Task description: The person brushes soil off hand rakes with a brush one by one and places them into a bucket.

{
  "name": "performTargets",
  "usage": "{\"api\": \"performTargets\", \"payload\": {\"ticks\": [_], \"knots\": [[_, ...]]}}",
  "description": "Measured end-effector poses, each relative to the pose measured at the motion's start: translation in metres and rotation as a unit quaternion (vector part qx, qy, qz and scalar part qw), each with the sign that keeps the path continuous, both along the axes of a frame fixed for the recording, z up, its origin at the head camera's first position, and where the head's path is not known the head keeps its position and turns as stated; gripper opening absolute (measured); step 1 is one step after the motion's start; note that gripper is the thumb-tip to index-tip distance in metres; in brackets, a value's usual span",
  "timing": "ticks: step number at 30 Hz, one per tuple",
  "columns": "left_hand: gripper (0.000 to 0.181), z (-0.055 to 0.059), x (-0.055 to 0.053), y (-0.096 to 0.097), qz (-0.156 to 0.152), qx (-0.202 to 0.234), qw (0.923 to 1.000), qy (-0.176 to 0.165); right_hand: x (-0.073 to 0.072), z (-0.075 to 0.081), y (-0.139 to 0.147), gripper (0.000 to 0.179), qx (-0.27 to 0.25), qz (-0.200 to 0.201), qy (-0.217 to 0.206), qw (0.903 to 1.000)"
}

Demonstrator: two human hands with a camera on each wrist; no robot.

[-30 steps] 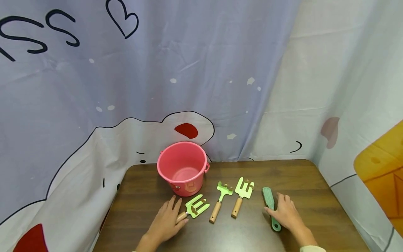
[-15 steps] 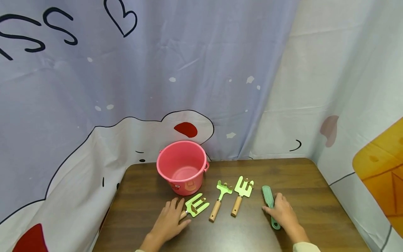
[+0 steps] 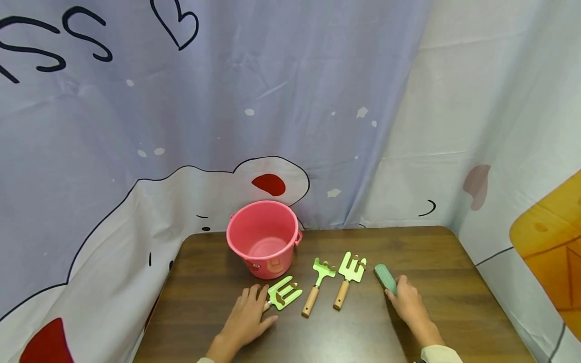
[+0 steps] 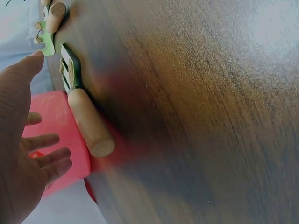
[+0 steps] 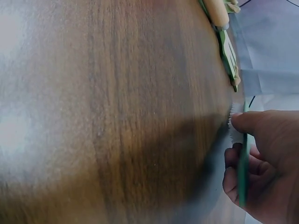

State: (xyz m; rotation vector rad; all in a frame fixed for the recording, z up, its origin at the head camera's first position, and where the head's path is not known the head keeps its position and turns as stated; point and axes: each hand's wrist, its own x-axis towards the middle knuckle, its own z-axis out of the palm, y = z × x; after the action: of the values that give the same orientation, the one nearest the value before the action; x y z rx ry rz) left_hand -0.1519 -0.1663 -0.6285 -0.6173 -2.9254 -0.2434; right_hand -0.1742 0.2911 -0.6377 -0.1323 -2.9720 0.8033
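Observation:
My right hand (image 3: 410, 305) grips a green brush (image 3: 385, 277) at the right of the table, its head angled to the upper left. In the right wrist view, thumb and curled fingers close round the brush (image 5: 243, 177), and white bristles show near the thumb. My left hand (image 3: 245, 317) hovers with relaxed fingers over the handle end of a light green toy garden fork (image 3: 283, 292). From the left wrist, the fork's wooden handle (image 4: 91, 123) lies on the table, apart from the outstretched fingers.
A pink bucket (image 3: 277, 264) stands at the back left, just behind the fork. Between the hands lie a small green hand rake (image 3: 324, 269) and a second garden fork (image 3: 351, 269), both wooden-handled. A printed curtain (image 3: 317, 101) hangs behind the wooden table (image 3: 345, 338).
My right hand has closed round the brush and raised it; the brush head has swung left and its handle end is now covered. The left hand has shifted slightly right over the fork handle.

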Motion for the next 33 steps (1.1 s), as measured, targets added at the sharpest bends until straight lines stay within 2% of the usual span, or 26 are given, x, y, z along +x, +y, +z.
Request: {"api": "performTargets", "payload": {"ticks": [4, 8, 13, 16, 22, 29, 33], "knots": [[0.084, -0.001, 0.000, -0.001, 0.001, 0.002, 1.0000, 0.009, 0.000, 0.000, 0.001, 0.039, 0.006, -0.001, 0.012, 0.9999], [0.083, -0.002, 0.001, 0.000, -0.003, 0.005, 0.9998, 0.017, 0.001, 0.001, 0.002, 0.039, 0.004, -0.007, 0.003, 1.0000], [0.083, 0.000, 0.002, 0.006, -0.008, 0.021, 0.9997, 0.007, 0.003, 0.001, 0.003, 0.039, -0.004, -0.012, 0.001, 0.9999], [0.081, 0.002, 0.002, 0.012, -0.013, 0.035, 0.9993, 0.000, 0.005, 0.003, 0.002, 0.040, -0.010, -0.014, 0.001, 0.9998], [0.077, 0.007, -0.003, 0.028, -0.037, 0.053, 0.9979, 0.010, 0.007, 0.010, -0.002, 0.041, -0.018, -0.017, 0.001, 0.9997], [0.075, 0.014, -0.008, 0.049, -0.057, 0.046, 0.9972, -0.017, 0.008, 0.017, -0.011, 0.039, -0.025, -0.015, 0.002, 0.9996], [0.075, 0.016, -0.009, 0.057, -0.069, 0.046, 0.9964, -0.018, 0.007, 0.019, -0.014, 0.036, -0.023, -0.014, 0.008, 0.9996]]}}
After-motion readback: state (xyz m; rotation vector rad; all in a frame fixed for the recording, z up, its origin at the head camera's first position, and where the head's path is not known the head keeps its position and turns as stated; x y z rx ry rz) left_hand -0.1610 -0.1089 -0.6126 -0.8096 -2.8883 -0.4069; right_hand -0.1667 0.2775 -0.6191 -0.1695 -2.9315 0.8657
